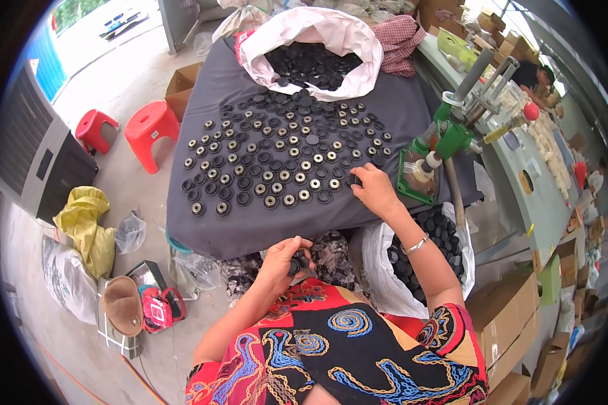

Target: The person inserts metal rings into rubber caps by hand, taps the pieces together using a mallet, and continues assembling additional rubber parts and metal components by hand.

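Small round black caps (265, 157) are spread over the grey cloth-covered table (203, 237), many with a shiny metal ring-shaped insert (315, 183) in the middle. My right hand (377, 190) reaches over the table's right front part. Its thumb and fingertips are closed on a black cap (353, 179) at the edge of the spread. Close to my lap, in front of the table edge, my left hand (284, 262) is curled around dark round pieces that look like more black caps (295, 265). My fingers partly hide them, so I cannot tell how many there are.
A white sack (257, 64) of black caps lies open at the table's far side. Another white sack (378, 270) of them stands by my right arm. A green hand press (452, 138) is at the table's right edge. Red stools (152, 128) stand on the left.
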Demonstrator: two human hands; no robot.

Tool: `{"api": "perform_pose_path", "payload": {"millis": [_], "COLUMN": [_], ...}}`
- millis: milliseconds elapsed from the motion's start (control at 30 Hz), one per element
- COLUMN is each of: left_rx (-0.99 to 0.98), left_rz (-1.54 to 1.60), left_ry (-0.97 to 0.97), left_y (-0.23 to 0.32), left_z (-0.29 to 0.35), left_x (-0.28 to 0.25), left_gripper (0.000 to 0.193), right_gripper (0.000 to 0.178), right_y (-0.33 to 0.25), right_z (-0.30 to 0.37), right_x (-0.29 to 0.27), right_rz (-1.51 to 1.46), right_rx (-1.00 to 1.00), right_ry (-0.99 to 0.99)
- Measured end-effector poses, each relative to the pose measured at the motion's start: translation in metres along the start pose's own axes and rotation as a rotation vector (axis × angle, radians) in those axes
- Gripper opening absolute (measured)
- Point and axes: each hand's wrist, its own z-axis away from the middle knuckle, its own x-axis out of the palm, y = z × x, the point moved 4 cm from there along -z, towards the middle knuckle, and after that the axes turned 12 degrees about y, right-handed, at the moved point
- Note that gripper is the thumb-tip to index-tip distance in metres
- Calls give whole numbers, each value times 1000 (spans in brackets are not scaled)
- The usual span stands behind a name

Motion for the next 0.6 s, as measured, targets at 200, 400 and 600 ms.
{"api": "perform_pose_path", "payload": {"millis": [200,400,600], "left_rx": [2,-41,-120], "left_rz": [9,47,161], "left_ry": [12,0,12], "left_y": [1,-4,-2], "left_z": [4,5,7], "left_x": [-5,-4,-6], "left_gripper": [29,31,41], "right_gripper": [21,20,24], "right_y": [0,-2,-9], "right_z": [-8,-9,11], "right_x": [12,19,2], "right_rz": [97,211,275], "right_rx": [-23,-69,-57], "right_ry": [-70,-145,-159]}}
